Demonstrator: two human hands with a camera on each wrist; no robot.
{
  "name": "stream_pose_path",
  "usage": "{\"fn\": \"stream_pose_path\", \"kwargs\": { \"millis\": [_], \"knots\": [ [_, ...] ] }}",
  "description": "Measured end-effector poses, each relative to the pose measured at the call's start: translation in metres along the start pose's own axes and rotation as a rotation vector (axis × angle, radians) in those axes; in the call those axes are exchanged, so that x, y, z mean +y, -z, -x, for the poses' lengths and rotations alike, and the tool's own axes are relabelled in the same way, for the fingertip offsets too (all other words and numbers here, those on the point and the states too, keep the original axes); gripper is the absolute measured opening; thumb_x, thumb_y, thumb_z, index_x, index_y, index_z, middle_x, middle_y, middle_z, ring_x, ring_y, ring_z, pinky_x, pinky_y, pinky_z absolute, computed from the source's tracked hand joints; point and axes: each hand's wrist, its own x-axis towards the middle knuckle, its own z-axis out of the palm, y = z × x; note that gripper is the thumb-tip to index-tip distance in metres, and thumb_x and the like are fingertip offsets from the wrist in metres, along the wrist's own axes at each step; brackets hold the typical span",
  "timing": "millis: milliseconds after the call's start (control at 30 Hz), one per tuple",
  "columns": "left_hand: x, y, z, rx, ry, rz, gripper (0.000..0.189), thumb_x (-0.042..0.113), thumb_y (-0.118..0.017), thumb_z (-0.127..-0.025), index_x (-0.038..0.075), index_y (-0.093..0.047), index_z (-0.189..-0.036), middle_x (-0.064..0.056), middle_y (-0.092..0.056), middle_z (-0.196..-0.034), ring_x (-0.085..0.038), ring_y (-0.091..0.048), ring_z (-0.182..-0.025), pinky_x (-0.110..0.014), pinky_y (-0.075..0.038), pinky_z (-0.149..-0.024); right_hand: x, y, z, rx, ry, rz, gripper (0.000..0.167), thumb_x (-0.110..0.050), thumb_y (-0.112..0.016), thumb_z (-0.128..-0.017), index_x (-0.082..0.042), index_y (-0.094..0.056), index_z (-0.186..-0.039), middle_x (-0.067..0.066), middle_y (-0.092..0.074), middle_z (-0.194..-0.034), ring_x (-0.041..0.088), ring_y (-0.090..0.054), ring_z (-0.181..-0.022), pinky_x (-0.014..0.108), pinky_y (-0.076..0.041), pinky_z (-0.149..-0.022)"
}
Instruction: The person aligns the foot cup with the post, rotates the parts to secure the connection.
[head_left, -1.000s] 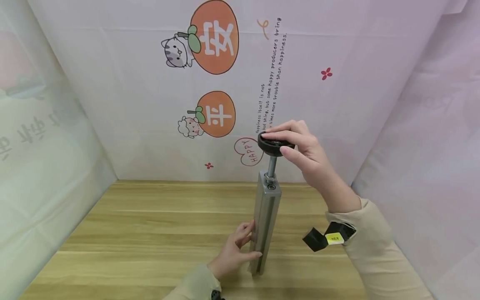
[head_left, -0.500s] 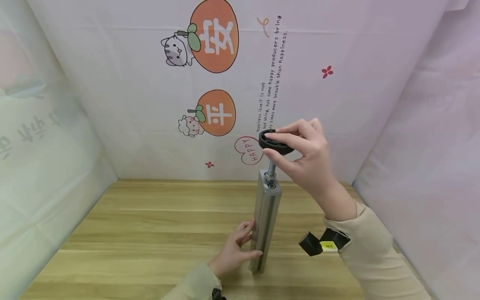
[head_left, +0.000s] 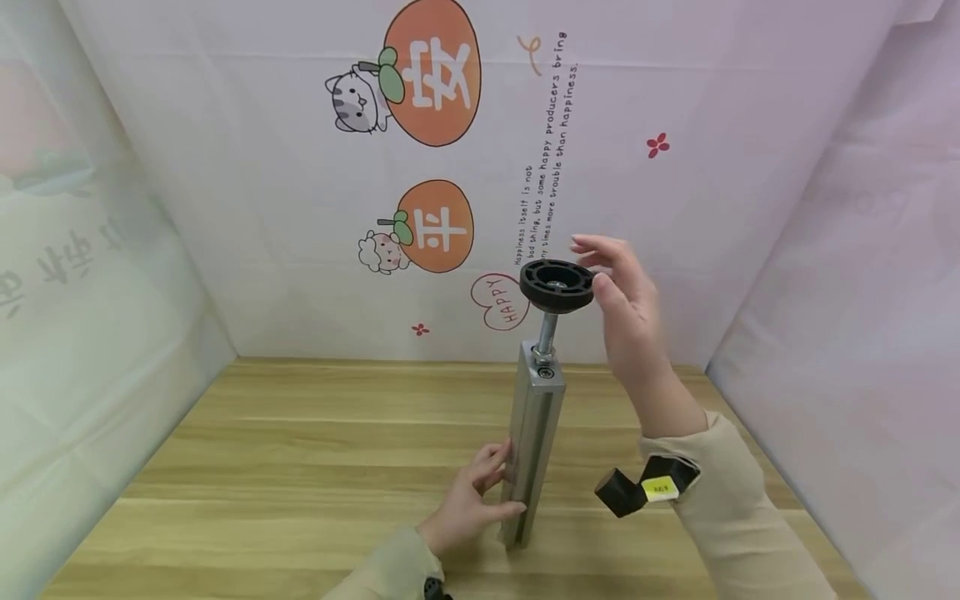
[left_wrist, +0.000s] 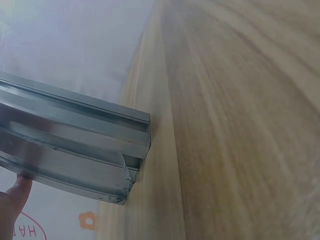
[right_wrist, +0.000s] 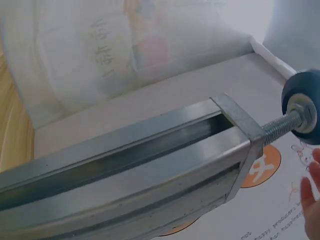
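An aluminium extrusion profile stands upright on the wooden table, its side slots showing in the right wrist view. My left hand grips its lower part, thumb on the near side and fingers on the far side. One left fingertip lies against the profile's edge in the left wrist view. From the end plate on top rises a threaded rod, which carries a round black levelling foot. My right hand is beside the foot, fingers loosely bent, thumb tip right at its rim.
The table has a wood-grain top. A printed white cloth hangs behind it, with more cloth along the left and right sides. A black wrist camera sits on the right sleeve.
My right hand had its fingers over the foot and turned round it; now it has let go and moved to the right of the rim. The left hand and the profile have stayed in place.
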Motion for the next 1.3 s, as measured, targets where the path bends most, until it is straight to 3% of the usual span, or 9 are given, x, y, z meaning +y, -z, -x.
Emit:
{"fn": "stream_pose_path", "kwargs": {
  "millis": [133,233,333,467,667,833,1067,1300],
  "knots": [
    [0.0,0.001,0.0,0.012,-0.018,0.013,0.084,-0.008,-0.068,-0.079,0.014,-0.025,-0.148,-0.015,-0.04,-0.134,-0.003,-0.042,-0.123,-0.031,-0.044,-0.105,0.011,0.003,-0.005,-0.21,-0.233,-0.462,0.036,-0.034,-0.047,-0.095,-0.018,-0.05,-0.127,0.0,-0.058,-0.116,0.013,-0.054,-0.108,0.028,-0.036,-0.103],
    [-0.001,0.001,0.0,0.014,-0.022,0.022,0.084,-0.008,-0.068,-0.079,0.014,-0.026,-0.147,-0.011,-0.04,-0.135,-0.004,-0.043,-0.123,-0.03,-0.045,-0.104,0.014,0.003,-0.009,-0.326,-0.335,-0.679,0.041,-0.029,-0.049,-0.092,-0.019,-0.045,-0.131,0.004,-0.054,-0.122,0.016,-0.051,-0.112,0.027,-0.038,-0.103],
    [-0.003,0.0,0.001,0.002,-0.049,0.033,0.084,-0.009,-0.068,-0.079,0.012,-0.025,-0.148,-0.01,-0.04,-0.135,-0.004,-0.043,-0.124,-0.029,-0.045,-0.104,0.014,0.0,-0.013,-0.365,-0.35,-0.86,0.047,-0.019,-0.051,-0.086,-0.018,-0.044,-0.132,0.008,-0.049,-0.126,0.019,-0.046,-0.115,0.026,-0.038,-0.102],
    [-0.006,0.0,0.001,-0.012,-0.089,0.044,0.083,-0.01,-0.067,-0.079,0.009,-0.024,-0.148,-0.011,-0.04,-0.134,-0.005,-0.044,-0.123,-0.028,-0.045,-0.103,0.016,-0.005,-0.015,-0.386,-0.276,-1.016,0.047,-0.01,-0.047,-0.084,-0.014,-0.049,-0.131,0.011,-0.047,-0.128,0.023,-0.042,-0.119,0.028,-0.037,-0.104],
    [-0.005,-0.002,0.003,-0.001,-0.061,0.052,0.084,-0.01,-0.068,-0.078,0.011,-0.025,-0.147,-0.011,-0.041,-0.134,-0.005,-0.045,-0.123,-0.029,-0.045,-0.104,0.027,-0.004,-0.011,-0.461,-0.222,-1.105,0.042,-0.011,-0.041,-0.086,-0.008,-0.058,-0.124,0.011,-0.051,-0.125,0.022,-0.044,-0.114,0.031,-0.04,-0.099],
    [-0.003,-0.003,0.006,0.0,-0.038,0.026,0.083,-0.008,-0.069,-0.079,0.012,-0.025,-0.147,-0.012,-0.041,-0.134,-0.004,-0.044,-0.122,-0.031,-0.045,-0.104,0.03,-0.003,-0.008,-0.461,-0.219,-1.153,0.04,-0.012,-0.042,-0.086,-0.006,-0.06,-0.121,0.011,-0.051,-0.124,0.022,-0.041,-0.118,0.032,-0.042,-0.1],
    [-0.003,-0.002,0.003,0.007,-0.025,0.045,0.084,-0.009,-0.069,-0.079,0.013,-0.025,-0.148,-0.007,-0.039,-0.136,-0.005,-0.043,-0.124,-0.03,-0.044,-0.105,0.027,-0.008,-0.009,-0.407,-0.212,-1.029,0.035,-0.015,-0.045,-0.091,-0.013,-0.062,-0.122,0.008,-0.051,-0.123,0.022,-0.044,-0.112,0.031,-0.043,-0.095],
    [-0.004,-0.001,-0.002,-0.026,-0.108,0.006,0.085,-0.011,-0.067,-0.08,0.012,-0.022,-0.149,-0.01,-0.039,-0.136,-0.006,-0.044,-0.122,-0.031,-0.047,-0.101,0.025,-0.006,-0.008,-0.381,-0.143,-0.907,0.033,-0.016,-0.043,-0.094,-0.014,-0.06,-0.123,0.008,-0.051,-0.125,0.023,-0.044,-0.117,0.03,-0.045,-0.097]
  ]
}}
